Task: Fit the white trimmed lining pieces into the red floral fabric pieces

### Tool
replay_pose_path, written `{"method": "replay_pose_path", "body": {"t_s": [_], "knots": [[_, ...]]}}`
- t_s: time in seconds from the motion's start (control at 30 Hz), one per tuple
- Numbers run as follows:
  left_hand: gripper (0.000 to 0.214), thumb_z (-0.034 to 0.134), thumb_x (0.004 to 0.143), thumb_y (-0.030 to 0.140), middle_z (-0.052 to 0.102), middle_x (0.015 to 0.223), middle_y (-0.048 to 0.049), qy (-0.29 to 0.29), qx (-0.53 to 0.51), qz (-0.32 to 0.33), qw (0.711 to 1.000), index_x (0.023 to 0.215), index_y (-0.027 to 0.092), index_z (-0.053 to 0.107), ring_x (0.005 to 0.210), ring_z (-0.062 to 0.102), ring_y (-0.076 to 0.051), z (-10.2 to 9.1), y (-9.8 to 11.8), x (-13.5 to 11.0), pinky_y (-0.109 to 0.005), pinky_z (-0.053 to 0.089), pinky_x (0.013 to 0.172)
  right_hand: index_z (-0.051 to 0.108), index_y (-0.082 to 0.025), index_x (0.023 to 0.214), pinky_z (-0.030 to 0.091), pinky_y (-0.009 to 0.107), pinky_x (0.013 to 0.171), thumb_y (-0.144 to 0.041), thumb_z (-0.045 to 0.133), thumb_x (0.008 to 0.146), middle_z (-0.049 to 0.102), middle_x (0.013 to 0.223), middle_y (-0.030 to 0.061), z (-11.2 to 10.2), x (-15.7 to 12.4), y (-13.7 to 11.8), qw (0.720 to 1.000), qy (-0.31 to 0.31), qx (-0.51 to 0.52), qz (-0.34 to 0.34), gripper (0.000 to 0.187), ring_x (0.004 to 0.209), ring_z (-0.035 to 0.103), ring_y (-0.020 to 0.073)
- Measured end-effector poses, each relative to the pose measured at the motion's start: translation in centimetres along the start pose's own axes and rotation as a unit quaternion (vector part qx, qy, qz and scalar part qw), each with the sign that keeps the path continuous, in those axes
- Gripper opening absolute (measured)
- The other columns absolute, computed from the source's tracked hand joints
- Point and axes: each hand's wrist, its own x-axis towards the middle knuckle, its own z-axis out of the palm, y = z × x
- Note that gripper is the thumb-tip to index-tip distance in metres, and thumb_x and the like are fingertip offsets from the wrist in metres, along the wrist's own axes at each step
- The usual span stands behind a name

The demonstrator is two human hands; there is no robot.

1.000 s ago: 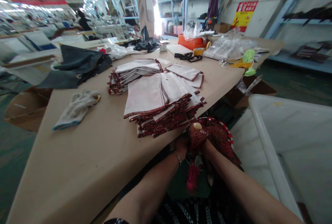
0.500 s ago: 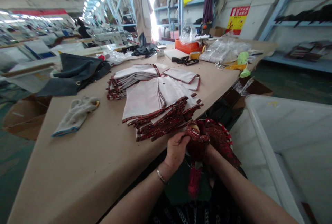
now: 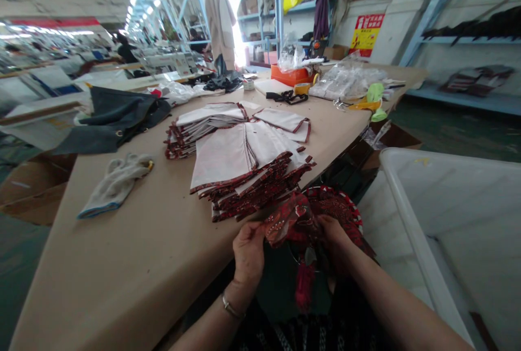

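Observation:
Past the table's front edge, a red patterned cloth piece [image 3: 291, 219] is stretched between my two hands. My left hand [image 3: 249, 248] pinches its left end, fingers closed. On the right side, my right hand [image 3: 331, 231] grips the cloth, its fingertips partly hidden by the fabric. Just beyond lies a stack of white cloth pieces with dark red edging [image 3: 240, 161], folded and layered on the table. More red patterned fabric with a striped rim [image 3: 340, 207] sits below my right hand, and a pink-red bundle [image 3: 304, 286] hangs beneath the cloth.
A brown-topped table [image 3: 163, 264] spreads ahead. On it are a pale work glove [image 3: 116, 183], dark grey cloth [image 3: 118, 117], an orange box [image 3: 293, 74] and clear plastic bags [image 3: 345, 82]. A white bin [image 3: 451, 204] stands close on the right; a cardboard box [image 3: 36, 185] is at left.
My left hand has moved left and slightly down, drawing the bunched red cloth out flat. The right hand stays near its place. The whole view has shifted slightly.

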Motion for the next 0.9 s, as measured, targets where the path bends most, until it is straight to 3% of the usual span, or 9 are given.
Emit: {"method": "replay_pose_path", "body": {"t_s": [0.07, 0.17, 0.27, 0.37, 0.5, 0.6, 0.7, 0.8, 0.9], "knots": [[0.012, 0.070, 0.065, 0.025, 0.061, 0.059, 0.0025, -0.002, 0.007, 0.012, 1.000, 0.065, 0.016, 0.064, 0.056, 0.052, -0.010, -0.6, 0.6, -0.4, -0.021, 0.045, 0.057, 0.069, -0.020, 0.094, 0.053, 0.033, 0.082, -0.038, 0.068, 0.071, 0.073, 0.096, 0.0047, -0.3, -0.6, -0.8, 0.999, 0.005, -0.037, -0.036, 0.028, 0.095, 0.066, 0.0223], [0.012, 0.070, 0.069, 0.025, 0.060, 0.061, 0.0026, -0.039, 0.024, 0.048, 0.998, 0.067, 0.016, 0.063, 0.058, 0.050, -0.009, -0.3, 3.6, -0.1, -0.019, 0.042, 0.056, 0.059, -0.023, 0.124, 0.043, 0.036, 0.101, -0.039, 0.071, 0.070, 0.061, 0.129, 0.0048, 0.3, -2.1, -3.4, 0.978, -0.073, -0.130, -0.147, 0.058, 0.120, 0.054, 0.0244], [0.013, 0.068, 0.071, 0.024, 0.056, 0.061, 0.0035, -0.083, 0.016, 0.097, 0.992, 0.066, 0.017, 0.060, 0.059, 0.047, -0.009, 1.0, 6.9, 0.6, -0.019, 0.040, 0.056, 0.062, -0.020, 0.119, 0.046, 0.038, 0.097, -0.040, 0.065, 0.078, 0.067, 0.118, 0.0066, 1.5, -3.1, -6.2, 0.936, -0.125, -0.220, -0.244, 0.046, 0.110, 0.060, 0.0255], [0.015, 0.067, 0.071, 0.024, 0.051, 0.059, 0.0051, -0.101, 0.034, 0.114, 0.988, 0.064, 0.017, 0.056, 0.057, 0.042, -0.008, 2.1, 7.9, 1.0, -0.019, 0.036, 0.054, 0.066, -0.020, 0.110, 0.049, 0.035, 0.089, -0.040, 0.058, 0.085, 0.071, 0.106, 0.0051, 1.9, -2.8, -8.0, 0.925, -0.140, -0.236, -0.264, 0.033, 0.099, 0.064, 0.0236], [0.021, 0.066, 0.071, 0.026, 0.045, 0.054, 0.0061, -0.144, 0.071, 0.066, 0.985, 0.058, 0.017, 0.052, 0.055, 0.037, -0.008, 1.7, 3.8, 0.4, -0.020, 0.034, 0.053, 0.069, -0.019, 0.104, 0.050, 0.037, 0.086, -0.040, 0.055, 0.086, 0.073, 0.102, 0.0057, 0.9, -1.5, -7.2, 0.911, -0.167, -0.296, -0.232, 0.032, 0.095, 0.065, 0.0252], [0.024, 0.066, 0.067, 0.026, 0.045, 0.052, 0.0056, -0.104, 0.100, 0.020, 0.989, 0.052, 0.017, 0.051, 0.055, 0.038, -0.009, 0.7, -0.5, -0.2, -0.021, 0.034, 0.054, 0.073, -0.018, 0.088, 0.051, 0.038, 0.079, -0.036, 0.055, 0.082, 0.074, 0.087, 0.0064, -0.1, -1.2, -4.7, 0.904, -0.143, -0.351, -0.196, 0.027, 0.084, 0.067, 0.0265], [0.023, 0.067, 0.067, 0.028, 0.047, 0.053, 0.0052, -0.085, 0.076, 0.013, 0.993, 0.054, 0.017, 0.052, 0.055, 0.040, -0.009, 0.1, -1.5, -0.1, -0.021, 0.036, 0.053, 0.073, -0.018, 0.083, 0.050, 0.036, 0.076, -0.036, 0.054, 0.082, 0.073, 0.081, 0.0056, -0.2, -1.8, -3.6, 0.908, -0.110, -0.354, -0.194, 0.026, 0.079, 0.066, 0.0253], [0.017, 0.068, 0.071, 0.030, 0.052, 0.058, 0.0038, -0.132, 0.015, 0.036, 0.991, 0.064, 0.019, 0.057, 0.056, 0.045, -0.010, 0.5, 1.4, 0.3, -0.022, 0.039, 0.053, 0.071, -0.020, 0.085, 0.050, 0.034, 0.077, -0.039, 0.053, 0.085, 0.072, 0.083, 0.0040, 1.3, -2.5, -6.2, 0.922, -0.071, -0.304, -0.227, 0.027, 0.081, 0.064, 0.0233], [0.016, 0.068, 0.074, 0.032, 0.062, 0.073, -0.0001, -0.178, -0.045, 0.085, 0.979, 0.085, 0.021, 0.061, 0.062, 0.053, -0.013, 1.3, 6.1, 0.2, -0.024, 0.045, 0.058, 0.070, -0.021, 0.083, 0.051, 0.034, 0.080, -0.040, 0.059, 0.081, 0.071, 0.081, 0.0016, 3.5, -3.6, -11.6, 0.928, -0.009, -0.229, -0.293, 0.022, 0.081, 0.064, 0.0215]]}}
